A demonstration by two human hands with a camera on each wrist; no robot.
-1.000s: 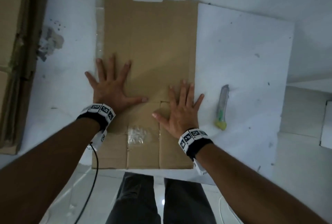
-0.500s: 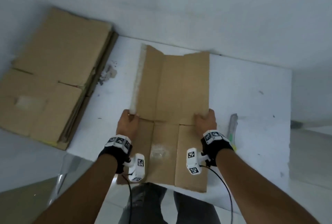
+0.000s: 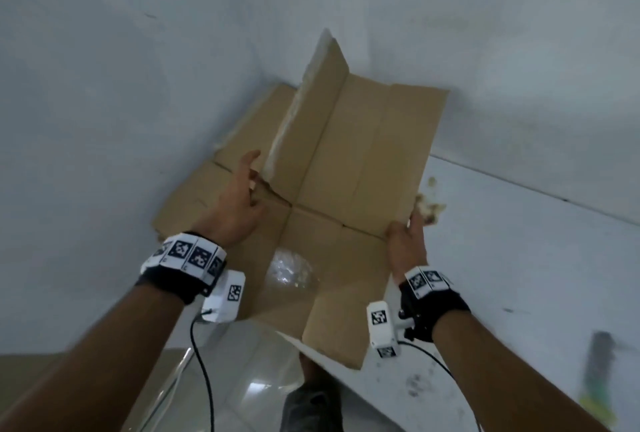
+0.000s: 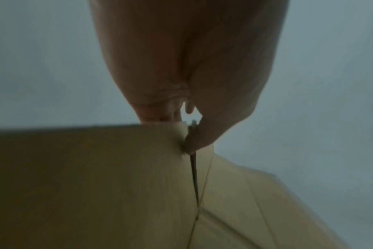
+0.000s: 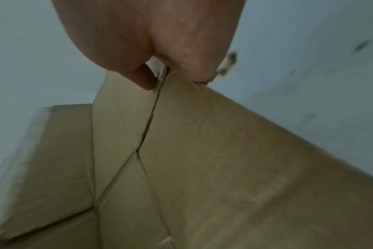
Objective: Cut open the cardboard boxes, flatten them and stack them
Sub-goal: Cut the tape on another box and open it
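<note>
A flattened brown cardboard sheet (image 3: 346,161) is held up in the air between my two hands, its left flap bent upward. My left hand (image 3: 247,196) grips the sheet's left edge at a slit; in the left wrist view the left hand (image 4: 194,134) pinches the cardboard (image 4: 96,185). My right hand (image 3: 410,237) grips the right edge, and the right wrist view shows the right hand (image 5: 138,74) pinching the cardboard (image 5: 202,151) at a slit. A stack of flattened cardboard (image 3: 194,199) lies below and left of the sheet, partly hidden by it.
The white table (image 3: 519,258) stretches to the right, with a blurred utility knife (image 3: 601,372) on it near the front right. A white wall (image 3: 138,50) stands close behind the stack. Tiled floor (image 3: 256,379) and my legs show below the sheet.
My hands went from pressing flat on the sheet to gripping its side edges. The sheet has come off the table and moved left, over the stack.
</note>
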